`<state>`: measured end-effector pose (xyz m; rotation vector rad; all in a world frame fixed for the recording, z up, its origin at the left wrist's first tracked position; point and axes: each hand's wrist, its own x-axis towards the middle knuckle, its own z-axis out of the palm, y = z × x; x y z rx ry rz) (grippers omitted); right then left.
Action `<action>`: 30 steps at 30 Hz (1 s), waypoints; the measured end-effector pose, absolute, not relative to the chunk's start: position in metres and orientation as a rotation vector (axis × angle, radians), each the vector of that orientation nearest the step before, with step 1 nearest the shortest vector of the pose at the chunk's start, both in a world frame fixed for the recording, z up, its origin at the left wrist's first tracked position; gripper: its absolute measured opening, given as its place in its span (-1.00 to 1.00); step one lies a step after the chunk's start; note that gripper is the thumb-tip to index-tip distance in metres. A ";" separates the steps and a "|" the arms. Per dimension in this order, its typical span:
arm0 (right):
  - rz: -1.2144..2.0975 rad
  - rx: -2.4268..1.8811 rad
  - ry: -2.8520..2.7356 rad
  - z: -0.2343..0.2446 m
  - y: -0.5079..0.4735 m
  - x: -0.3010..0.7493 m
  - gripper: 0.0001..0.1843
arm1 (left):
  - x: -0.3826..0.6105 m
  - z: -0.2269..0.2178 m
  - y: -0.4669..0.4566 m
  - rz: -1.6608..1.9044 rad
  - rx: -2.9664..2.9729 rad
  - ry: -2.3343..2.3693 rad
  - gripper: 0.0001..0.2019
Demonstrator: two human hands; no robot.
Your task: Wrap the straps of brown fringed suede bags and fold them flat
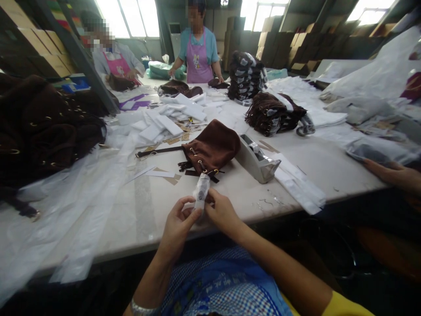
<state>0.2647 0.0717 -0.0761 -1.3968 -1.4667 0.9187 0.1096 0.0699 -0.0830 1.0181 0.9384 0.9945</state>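
Observation:
Between my two hands, over the table's near edge, is a small bundle wrapped in white translucent plastic (201,191), with something dark showing through. My left hand (181,218) pinches its lower end between thumb and fingers. My right hand (221,212) closes on its right side, with some fingertips hidden behind it. Just beyond the bundle lies a brown drawstring bag (215,147) with metal eyelets and a dark strap (161,152) stretched out to the left. Against the bag's right side stands a grey tape dispenser (258,160).
A large heap of dark brown bags (42,127) fills the left. White packets (164,120) and long plastic sleeves (98,202) spread over the table. Stacked fringed bags (274,112) stand beyond the dispenser. Two co-workers in pink aprons (199,57) are opposite; another person's hand (394,175) reaches in from the right.

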 end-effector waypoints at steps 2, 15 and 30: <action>1.082 -1.304 -1.381 -0.071 0.066 0.270 -0.86 | 0.110 -0.083 0.070 1.008 1.010 0.959 -0.56; 1.594 -0.997 -0.707 -0.063 0.051 0.246 -0.50 | 0.127 -0.092 0.060 1.136 1.193 1.070 -0.26; -0.073 -1.270 -1.802 -0.074 0.049 0.343 -0.55 | 0.080 -0.066 0.226 1.173 2.047 1.486 -0.67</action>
